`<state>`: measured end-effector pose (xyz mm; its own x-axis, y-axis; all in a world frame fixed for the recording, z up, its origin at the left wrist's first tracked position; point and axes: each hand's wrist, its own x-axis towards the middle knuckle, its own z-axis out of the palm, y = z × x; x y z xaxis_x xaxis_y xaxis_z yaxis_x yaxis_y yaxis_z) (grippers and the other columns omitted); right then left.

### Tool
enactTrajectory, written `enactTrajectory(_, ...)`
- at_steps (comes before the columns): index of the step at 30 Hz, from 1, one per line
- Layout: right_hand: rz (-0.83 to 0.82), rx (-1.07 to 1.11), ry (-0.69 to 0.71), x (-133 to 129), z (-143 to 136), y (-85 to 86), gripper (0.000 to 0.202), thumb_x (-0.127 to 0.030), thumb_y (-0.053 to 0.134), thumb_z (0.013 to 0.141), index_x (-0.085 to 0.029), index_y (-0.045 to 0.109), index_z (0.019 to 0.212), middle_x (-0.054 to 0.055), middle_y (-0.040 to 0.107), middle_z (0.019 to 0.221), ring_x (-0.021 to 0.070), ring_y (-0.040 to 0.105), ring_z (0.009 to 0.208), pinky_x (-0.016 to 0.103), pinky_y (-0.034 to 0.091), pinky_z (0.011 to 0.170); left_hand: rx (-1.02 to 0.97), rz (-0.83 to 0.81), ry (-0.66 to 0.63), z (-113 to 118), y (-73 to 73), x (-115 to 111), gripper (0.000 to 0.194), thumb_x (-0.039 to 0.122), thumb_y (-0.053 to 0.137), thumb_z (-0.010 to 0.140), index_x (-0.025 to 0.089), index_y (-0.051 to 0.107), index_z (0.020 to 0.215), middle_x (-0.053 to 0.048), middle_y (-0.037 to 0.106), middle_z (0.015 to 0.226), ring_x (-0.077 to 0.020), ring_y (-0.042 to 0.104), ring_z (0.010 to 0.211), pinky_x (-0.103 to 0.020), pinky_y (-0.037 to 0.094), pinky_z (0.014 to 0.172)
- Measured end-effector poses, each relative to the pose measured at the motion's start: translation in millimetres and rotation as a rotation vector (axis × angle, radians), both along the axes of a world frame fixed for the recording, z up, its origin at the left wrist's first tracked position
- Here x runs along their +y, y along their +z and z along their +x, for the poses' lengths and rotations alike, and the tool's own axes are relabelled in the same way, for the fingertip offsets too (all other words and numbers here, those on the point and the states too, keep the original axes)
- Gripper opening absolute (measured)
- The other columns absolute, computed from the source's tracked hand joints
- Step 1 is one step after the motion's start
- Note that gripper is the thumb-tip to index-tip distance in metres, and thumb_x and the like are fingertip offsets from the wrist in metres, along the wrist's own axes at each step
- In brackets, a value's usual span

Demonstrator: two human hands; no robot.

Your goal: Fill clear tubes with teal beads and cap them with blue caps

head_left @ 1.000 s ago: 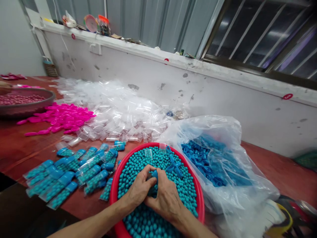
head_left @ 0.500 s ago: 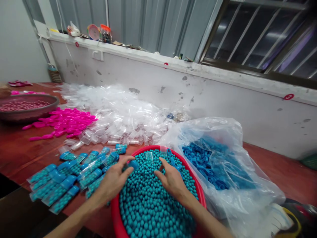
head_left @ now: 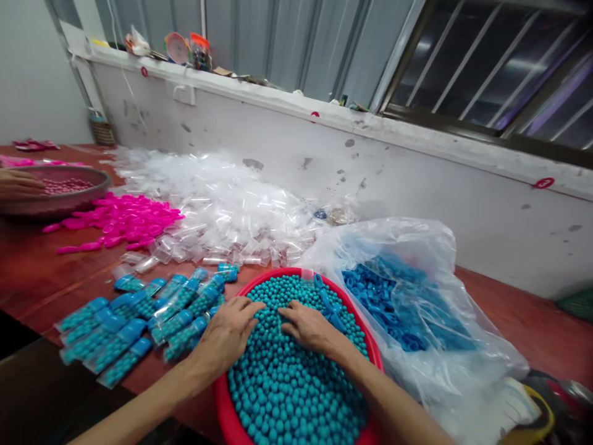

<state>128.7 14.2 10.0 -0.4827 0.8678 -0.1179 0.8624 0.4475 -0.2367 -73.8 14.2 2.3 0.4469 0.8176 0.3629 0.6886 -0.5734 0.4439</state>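
Head cam, both hands (head_left: pixel 267 322) palms-down, fingers bent, over teal beads (head_left: pixel 287 395)

Left hand (head_left: pixel 227 332) now without blue cap

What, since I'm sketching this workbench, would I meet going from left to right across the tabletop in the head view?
Shallow bowl → bright pink plastic pieces → heap of clear plastic sleeves → red basin of teal beads → clear bag of blue pieces.
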Motion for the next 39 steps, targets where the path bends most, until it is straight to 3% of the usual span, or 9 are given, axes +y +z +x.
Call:
enactTrajectory(4, -0.066, 0.021, 0.088, -14, 6, 5.4, 0.056, -0.036, 0.059, 0.072, -0.019, 0.041, 0.123, 0.009, 0.053, 0.104, 0.0230, 0.053, 0.093, 0.030, 0.042, 0.076, -0.045, -0.129, -0.034, 18, 1.9, -4, 0.030, 0.019, 0.040, 0.081, 0.023, 0.057, 0.106, -0.005, 0.061, 0.096, -0.0193, 0.054, 0.092, -0.035, 0.043, 0.084)
enactTrajectory(8, -0.150, 0.214, 0.024, -15, 12, 4.6, 0.056, -0.030, 0.064, 0.069, -0.022, 0.045, 0.121, 0.005, 0.056, 0.104, 0.0199, 0.053, 0.090, 0.029, 0.040, 0.079, -0.064, -0.232, -0.075, 21, 1.3, -8, 0.031, 0.019, 0.040, 0.081, 0.023, 0.056, 0.107, -0.004, 0.060, 0.099, -0.0186, 0.053, 0.094, -0.035, 0.042, 0.086)
enactTrajectory(13, -0.404, 0.595, -0.096, -16, 22, 6.6, 0.054, -0.026, 0.068, 0.064, -0.022, 0.050, 0.114, -0.002, 0.058, 0.089, 0.0138, 0.053, 0.075, 0.023, 0.042, 0.065, -0.081, -0.317, -0.236, 34, 0.9, -15, 0.046, 0.013, 0.048, 0.073, 0.029, 0.049, 0.116, -0.003, 0.054, 0.111, -0.0196, 0.048, 0.103, -0.034, 0.037, 0.090)
enactTrajectory(18, -0.663, 0.883, -0.185, -20, 27, 11.7, 0.041, -0.025, 0.054, 0.074, -0.020, 0.049, 0.115, 0.001, 0.059, 0.091, 0.0107, 0.054, 0.066, 0.020, 0.043, 0.053, -0.186, -0.419, -0.356, 53, 6.6, -14, 0.017, 0.019, 0.048, 0.075, 0.021, 0.059, 0.087, -0.002, 0.059, 0.092, -0.0184, 0.051, 0.089, -0.028, 0.037, 0.081)
enactTrajectory(23, -0.464, 0.912, -0.281, -31, 31, 15.1, 0.039, -0.025, 0.049, 0.077, -0.022, 0.050, 0.115, 0.004, 0.054, 0.105, 0.0104, 0.053, 0.065, 0.019, 0.041, 0.047, -0.329, -0.656, -0.288, 57, 1.5, 0, 0.016, 0.018, 0.047, 0.069, 0.017, 0.054, 0.084, 0.002, 0.056, 0.078, -0.0146, 0.049, 0.074, -0.024, 0.037, 0.068)
enactTrajectory(29, -0.340, 0.879, -0.200, -34, 31, 8.3, 0.024, -0.018, 0.055, 0.073, -0.021, 0.059, 0.096, -0.004, 0.052, 0.076, 0.0070, 0.042, 0.059, 0.018, 0.034, 0.053, -0.351, -0.868, -0.304, 62, 3.2, 6, 0.022, 0.017, 0.052, 0.061, 0.015, 0.053, 0.083, 0.006, 0.044, 0.066, -0.0107, 0.040, 0.061, -0.021, 0.031, 0.054)
enactTrajectory(35, -0.629, 0.845, -0.243, -37, 45, -1.0, 0.011, -0.017, 0.055, 0.071, -0.019, 0.051, 0.081, -0.010, 0.037, 0.050, 0.0051, 0.032, 0.041, 0.016, 0.024, 0.040, -0.336, -0.949, -0.336, 67, 4.1, 1, 0.029, 0.016, 0.052, 0.059, 0.017, 0.050, 0.088, 0.006, 0.046, 0.069, -0.0107, 0.041, 0.064, -0.020, 0.031, 0.054)
enactTrajectory(37, -0.610, 0.772, -0.270, -42, 49, 2.2, 0.007, -0.014, 0.052, 0.071, -0.018, 0.052, 0.076, -0.009, 0.040, 0.050, 0.0055, 0.034, 0.041, 0.016, 0.025, 0.040, -0.340, -0.897, -0.342, 66, 2.8, 1, 0.023, 0.015, 0.053, 0.059, 0.017, 0.052, 0.082, 0.006, 0.045, 0.068, -0.0106, 0.040, 0.067, -0.020, 0.032, 0.058)
enactTrajectory(39, -0.455, 0.743, -0.289, -47, 49, 8.5, 0.007, -0.013, 0.051, 0.071, -0.018, 0.054, 0.075, -0.006, 0.048, 0.059, 0.0067, 0.040, 0.050, 0.017, 0.031, 0.046, -0.387, -0.923, -0.350, 66, 2.5, 1, 0.019, 0.017, 0.054, 0.061, 0.016, 0.052, 0.080, 0.006, 0.044, 0.066, -0.0094, 0.040, 0.064, -0.019, 0.032, 0.057)
